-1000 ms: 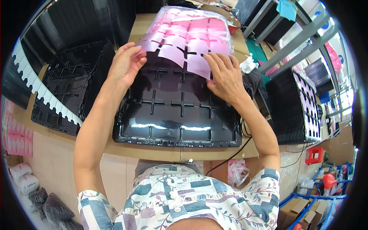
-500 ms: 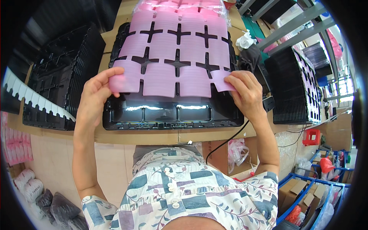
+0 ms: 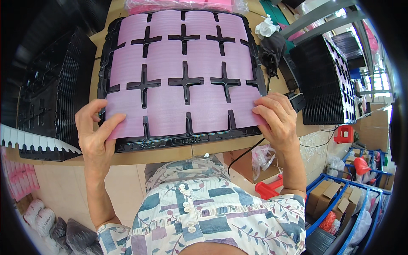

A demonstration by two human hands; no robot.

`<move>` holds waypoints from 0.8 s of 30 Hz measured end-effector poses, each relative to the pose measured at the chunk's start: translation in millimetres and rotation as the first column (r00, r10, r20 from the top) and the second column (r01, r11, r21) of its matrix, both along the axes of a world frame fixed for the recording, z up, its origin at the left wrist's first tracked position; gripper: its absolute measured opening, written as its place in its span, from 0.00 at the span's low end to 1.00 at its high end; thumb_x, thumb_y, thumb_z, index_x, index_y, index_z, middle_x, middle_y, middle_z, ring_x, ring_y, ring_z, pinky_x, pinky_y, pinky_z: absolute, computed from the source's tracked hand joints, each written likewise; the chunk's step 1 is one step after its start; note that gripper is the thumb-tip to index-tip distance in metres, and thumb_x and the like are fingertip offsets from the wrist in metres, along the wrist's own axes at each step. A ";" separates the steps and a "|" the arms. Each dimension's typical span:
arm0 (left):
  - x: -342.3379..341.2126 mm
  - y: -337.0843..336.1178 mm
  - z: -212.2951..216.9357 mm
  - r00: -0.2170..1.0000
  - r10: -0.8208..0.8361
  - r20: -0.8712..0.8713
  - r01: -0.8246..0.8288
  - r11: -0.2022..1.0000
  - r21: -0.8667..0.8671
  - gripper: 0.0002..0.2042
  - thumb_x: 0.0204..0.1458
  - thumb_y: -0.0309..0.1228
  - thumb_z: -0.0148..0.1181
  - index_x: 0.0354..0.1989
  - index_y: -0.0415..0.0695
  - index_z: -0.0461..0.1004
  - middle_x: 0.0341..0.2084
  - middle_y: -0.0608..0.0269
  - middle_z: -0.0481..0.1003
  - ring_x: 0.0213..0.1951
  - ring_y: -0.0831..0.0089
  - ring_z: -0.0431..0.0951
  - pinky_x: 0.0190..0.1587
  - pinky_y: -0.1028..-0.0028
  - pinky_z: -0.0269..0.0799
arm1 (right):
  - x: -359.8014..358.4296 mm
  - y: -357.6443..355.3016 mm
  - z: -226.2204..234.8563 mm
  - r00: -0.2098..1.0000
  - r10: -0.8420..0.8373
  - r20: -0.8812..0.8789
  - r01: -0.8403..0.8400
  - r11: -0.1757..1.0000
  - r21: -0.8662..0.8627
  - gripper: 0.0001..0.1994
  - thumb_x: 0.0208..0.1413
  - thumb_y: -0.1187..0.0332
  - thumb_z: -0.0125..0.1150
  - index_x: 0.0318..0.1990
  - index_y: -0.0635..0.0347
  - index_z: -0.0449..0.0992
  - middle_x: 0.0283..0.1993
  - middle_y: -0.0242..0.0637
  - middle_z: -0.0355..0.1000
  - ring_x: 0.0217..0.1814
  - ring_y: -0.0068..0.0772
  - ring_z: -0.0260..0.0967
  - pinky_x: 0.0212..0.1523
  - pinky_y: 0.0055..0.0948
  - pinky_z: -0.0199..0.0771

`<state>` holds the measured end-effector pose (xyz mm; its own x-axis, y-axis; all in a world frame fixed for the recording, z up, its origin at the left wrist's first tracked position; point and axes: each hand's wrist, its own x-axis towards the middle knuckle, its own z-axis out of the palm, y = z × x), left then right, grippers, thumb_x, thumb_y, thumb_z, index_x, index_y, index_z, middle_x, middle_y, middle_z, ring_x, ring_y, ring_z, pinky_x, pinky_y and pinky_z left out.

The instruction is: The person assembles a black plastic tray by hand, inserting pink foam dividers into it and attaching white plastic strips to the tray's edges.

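Pinching one pink sheet (image 3: 165, 109) at the near corners of one black tray (image 3: 168, 142), with left hand (image 3: 93, 134) and right hand (image 3: 278, 121) alike. Apparently fitting it on top of the tray, with squaring around six whole black crosses (image 3: 185, 81) called for next. Beside the tray, one left stack (image 3: 51, 97) and one right stack (image 3: 321, 80); beyond it, one wrapped pink bundle (image 3: 182, 4).

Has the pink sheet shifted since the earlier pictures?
Yes, toward the person. Judged against the black tray beneath, the pink sheet's near edge has come from well back to close by the tray's front rim.
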<state>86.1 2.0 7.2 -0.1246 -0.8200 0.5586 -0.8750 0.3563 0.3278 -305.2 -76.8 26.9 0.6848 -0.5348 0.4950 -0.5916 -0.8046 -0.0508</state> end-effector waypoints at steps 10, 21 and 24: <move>3.2 1.4 -5.4 0.998 -0.035 0.051 0.032 0.997 0.066 0.19 0.32 0.12 0.60 0.37 0.40 0.81 0.38 0.59 0.76 0.43 0.56 0.73 0.44 0.63 0.72 | -3.2 4.2 -7.4 0.999 0.001 -0.054 -0.003 1.000 -0.029 0.16 0.35 0.76 0.69 0.38 0.58 0.80 0.40 0.34 0.75 0.43 0.37 0.73 0.51 0.44 0.76; 5.8 5.5 -7.3 0.996 -0.063 0.064 0.056 0.993 0.101 0.15 0.35 0.17 0.65 0.35 0.42 0.81 0.39 0.61 0.78 0.44 0.58 0.75 0.46 0.62 0.70 | 0.8 10.3 1.9 0.979 -0.049 -0.197 0.031 0.995 -0.094 0.16 0.39 0.73 0.62 0.40 0.60 0.81 0.38 0.37 0.74 0.42 0.38 0.73 0.51 0.45 0.75; 7.1 6.7 -12.1 0.996 -0.068 0.054 0.065 0.997 0.053 0.15 0.35 0.18 0.67 0.36 0.43 0.82 0.39 0.63 0.78 0.44 0.60 0.75 0.47 0.63 0.71 | 1.6 9.1 -2.4 0.976 -0.048 -0.211 0.022 0.992 -0.123 0.16 0.40 0.73 0.63 0.41 0.59 0.81 0.38 0.37 0.74 0.42 0.38 0.73 0.52 0.45 0.75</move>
